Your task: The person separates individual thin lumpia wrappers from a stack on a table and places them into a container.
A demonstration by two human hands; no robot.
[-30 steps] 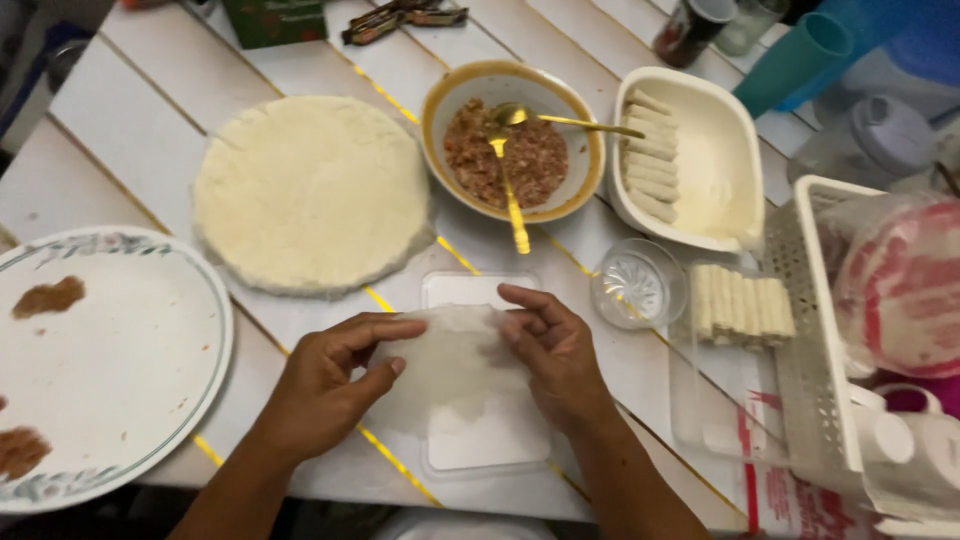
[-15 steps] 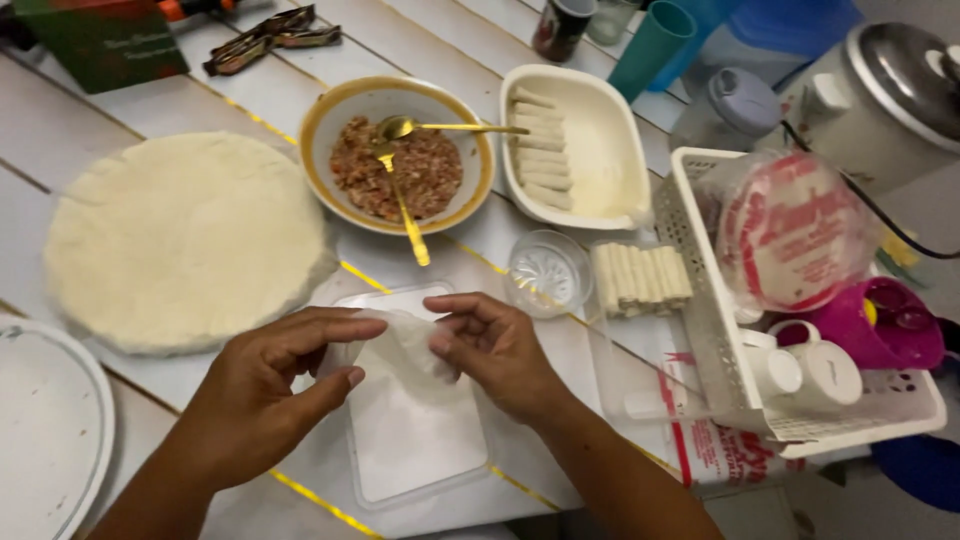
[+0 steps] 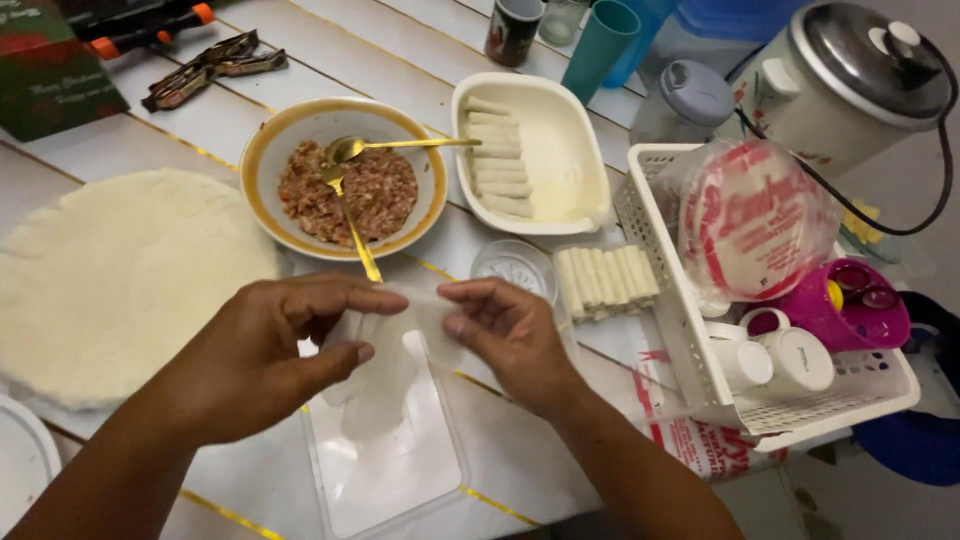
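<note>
My left hand (image 3: 265, 350) and my right hand (image 3: 510, 335) both pinch a thin, translucent wrapper sheet (image 3: 400, 345), lifted above a clear plastic board (image 3: 385, 470) on the white slatted table. Just beyond my hands sits a yellow-rimmed bowl of minced meat filling (image 3: 345, 185) with two gold spoons (image 3: 350, 215) in it. A large round white sheet stack (image 3: 110, 280) lies to the left. A white dish (image 3: 560, 150) holds several finished rolls, and more rolls (image 3: 605, 280) lie on the table beside a small glass dish (image 3: 515, 265).
A white plastic basket (image 3: 690, 320) at the right holds a packet of round wrappers (image 3: 755, 220), a pink cup and white mugs. A rice cooker (image 3: 850, 80), teal cups and a dark mug stand at the back. A plate edge (image 3: 20, 460) shows at far left.
My hands have lifted the wrapper off the board and hold it between them. The view has shifted right and closer, so the left plate is nearly out of frame.
</note>
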